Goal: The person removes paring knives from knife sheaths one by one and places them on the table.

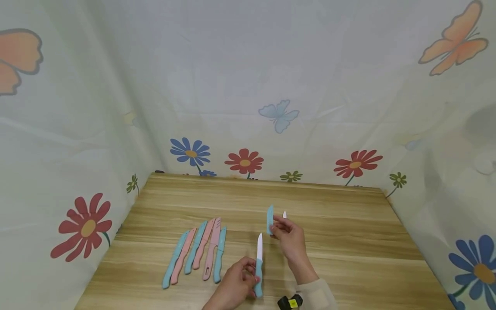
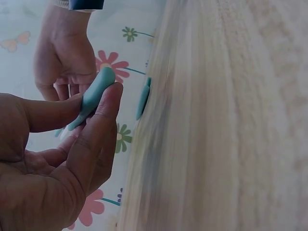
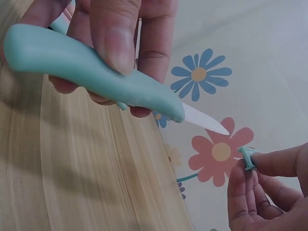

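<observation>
My left hand (image 1: 236, 282) grips the teal handle of a small knife (image 1: 259, 273), its bare white blade pointing toward the far side. In the right wrist view the thumb lies on top of the knife handle (image 3: 82, 67). My right hand (image 1: 291, 241) pinches a teal blade cover (image 1: 270, 219) between thumb and fingers, just beyond the knife tip and apart from it. In the right wrist view the cover's open end (image 3: 248, 159) faces the blade. Behind my right hand another white blade tip (image 1: 284, 214) shows; the rest of it is hidden.
Several covered knives (image 1: 199, 247), teal and pink, lie side by side on the wooden table (image 1: 356, 237) left of my hands. Curtains (image 1: 232, 86) printed with flowers and butterflies enclose the table's back and sides. A black strap piece (image 1: 289, 302) sits near my right wrist.
</observation>
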`<state>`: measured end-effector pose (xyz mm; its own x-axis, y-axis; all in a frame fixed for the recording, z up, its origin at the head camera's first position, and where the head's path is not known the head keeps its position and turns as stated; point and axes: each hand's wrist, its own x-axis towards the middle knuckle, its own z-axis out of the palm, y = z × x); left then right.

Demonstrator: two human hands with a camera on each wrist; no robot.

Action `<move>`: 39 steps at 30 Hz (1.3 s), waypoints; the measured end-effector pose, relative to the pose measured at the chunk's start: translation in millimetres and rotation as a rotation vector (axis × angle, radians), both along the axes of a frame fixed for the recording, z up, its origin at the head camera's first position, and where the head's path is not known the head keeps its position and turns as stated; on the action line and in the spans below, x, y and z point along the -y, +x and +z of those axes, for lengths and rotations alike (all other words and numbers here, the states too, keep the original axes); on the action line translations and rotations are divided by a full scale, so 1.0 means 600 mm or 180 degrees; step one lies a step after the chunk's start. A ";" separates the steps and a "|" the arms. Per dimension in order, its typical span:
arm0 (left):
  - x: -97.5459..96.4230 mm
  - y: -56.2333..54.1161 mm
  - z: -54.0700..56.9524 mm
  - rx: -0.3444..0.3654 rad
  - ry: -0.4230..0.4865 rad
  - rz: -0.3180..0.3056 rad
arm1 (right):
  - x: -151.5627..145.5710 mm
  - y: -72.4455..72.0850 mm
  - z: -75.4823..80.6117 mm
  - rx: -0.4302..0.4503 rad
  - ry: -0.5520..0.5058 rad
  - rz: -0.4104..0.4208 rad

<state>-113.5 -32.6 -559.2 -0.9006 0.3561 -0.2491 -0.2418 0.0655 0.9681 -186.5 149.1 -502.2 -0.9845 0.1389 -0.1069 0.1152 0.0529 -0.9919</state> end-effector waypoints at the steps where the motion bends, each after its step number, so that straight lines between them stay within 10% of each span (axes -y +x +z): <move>1: 0.001 0.000 0.000 0.0008 0.0006 0.0002 | 0.000 0.000 0.000 0.0024 -0.0012 0.0008; 39: 0.003 -0.022 -0.001 -0.0241 -0.0099 0.0082 | -0.011 0.016 -0.021 0.0096 0.0019 -0.0101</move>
<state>-126.8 -34.2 -559.9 -0.9261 0.3258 -0.1904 -0.1699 0.0904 0.9813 -177.1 155.4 -515.0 -0.9759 0.1708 -0.1356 0.1467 0.0547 -0.9877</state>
